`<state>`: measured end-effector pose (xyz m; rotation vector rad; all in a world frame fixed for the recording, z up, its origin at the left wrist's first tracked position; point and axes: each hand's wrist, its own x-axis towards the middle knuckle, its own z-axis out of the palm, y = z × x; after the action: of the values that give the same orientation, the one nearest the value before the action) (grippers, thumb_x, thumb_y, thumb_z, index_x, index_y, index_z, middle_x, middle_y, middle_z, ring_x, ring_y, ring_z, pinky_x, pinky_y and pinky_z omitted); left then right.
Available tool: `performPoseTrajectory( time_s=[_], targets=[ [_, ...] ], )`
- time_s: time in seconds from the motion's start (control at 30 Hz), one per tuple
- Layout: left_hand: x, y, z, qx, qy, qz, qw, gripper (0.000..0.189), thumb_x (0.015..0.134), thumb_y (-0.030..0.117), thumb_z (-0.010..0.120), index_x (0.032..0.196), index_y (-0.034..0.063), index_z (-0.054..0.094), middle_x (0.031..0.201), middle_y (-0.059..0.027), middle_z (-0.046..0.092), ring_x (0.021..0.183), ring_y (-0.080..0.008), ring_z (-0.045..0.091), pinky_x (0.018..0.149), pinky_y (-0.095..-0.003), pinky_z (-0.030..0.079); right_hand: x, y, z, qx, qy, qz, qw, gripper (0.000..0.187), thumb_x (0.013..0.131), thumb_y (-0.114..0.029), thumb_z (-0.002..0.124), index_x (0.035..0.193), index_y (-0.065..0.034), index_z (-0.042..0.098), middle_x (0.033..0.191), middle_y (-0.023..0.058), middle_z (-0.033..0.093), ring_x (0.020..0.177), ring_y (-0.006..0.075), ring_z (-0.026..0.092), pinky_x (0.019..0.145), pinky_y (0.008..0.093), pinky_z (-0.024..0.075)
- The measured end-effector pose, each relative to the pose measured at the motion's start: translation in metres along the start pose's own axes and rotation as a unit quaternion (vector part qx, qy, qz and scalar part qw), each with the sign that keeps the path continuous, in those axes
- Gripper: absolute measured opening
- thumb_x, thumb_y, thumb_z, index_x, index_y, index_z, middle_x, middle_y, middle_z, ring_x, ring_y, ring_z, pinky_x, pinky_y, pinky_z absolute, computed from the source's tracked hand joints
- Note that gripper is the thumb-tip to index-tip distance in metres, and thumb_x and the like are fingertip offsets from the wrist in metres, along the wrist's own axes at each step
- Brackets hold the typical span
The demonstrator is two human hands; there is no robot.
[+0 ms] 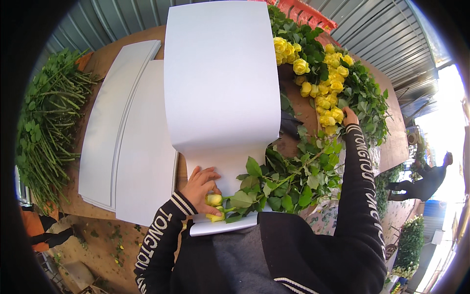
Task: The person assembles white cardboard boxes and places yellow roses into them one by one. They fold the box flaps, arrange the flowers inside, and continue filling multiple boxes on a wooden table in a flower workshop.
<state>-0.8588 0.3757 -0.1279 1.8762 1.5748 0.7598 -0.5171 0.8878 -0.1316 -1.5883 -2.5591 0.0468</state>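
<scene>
A long white paper sheet (222,81) lies before me, its near end at my body. My left hand (203,189), at lower centre, has thumb and fingers around two yellow rose heads (214,199) on the paper. Their leafy green stems (279,189) stretch right across the paper's edge. My right hand (351,117) reaches out at the right to the near end of a heap of yellow roses (332,86); its fingertips are at a bloom, partly hidden, and whether they grip it is unclear. More yellow roses (301,66) with dark green leaves lie beside the far part of the paper.
Stacks of white paper sheets (143,147) lie left on the brown table (394,147). A big pile of cut green stems (51,121) is at the far left. Red packaging (303,13) sits at the back. People stand at far right (426,182) and lower left (35,229).
</scene>
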Motion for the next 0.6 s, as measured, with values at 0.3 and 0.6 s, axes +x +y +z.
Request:
performPoseTrajectory(
  time_s=[0.3,0.6],
  targets=[
    [-0.001,-0.003,0.003,0.007,0.005,0.007,1.000,0.050,0.051,0.043,0.076,0.082,0.0111,0.054,0.113,-0.0126,0.044,0.119,-0.0342,0.030,0.098,-0.0548,0.013,-0.018,0.041,-0.076,0.343,0.378,-0.026,0.859,0.030,0.076,0.001,0.054,0.106,0.0028,0.051,0.098,0.0102,0.058,0.089,0.0170,0.055,0.080,0.0262,0.0416],
    [-0.002,-0.008,0.008,0.011,0.013,0.018,1.000,0.052,0.051,0.046,0.076,0.082,0.0110,0.053,0.112,-0.0128,0.044,0.119,-0.0347,0.030,0.098,-0.0549,0.012,-0.045,0.054,-0.104,0.373,0.361,0.049,0.853,0.023,0.076,-0.001,0.055,0.098,0.0040,0.053,0.092,0.0082,0.058,0.084,0.0159,0.054,0.075,0.0262,0.0416]
  ],
)
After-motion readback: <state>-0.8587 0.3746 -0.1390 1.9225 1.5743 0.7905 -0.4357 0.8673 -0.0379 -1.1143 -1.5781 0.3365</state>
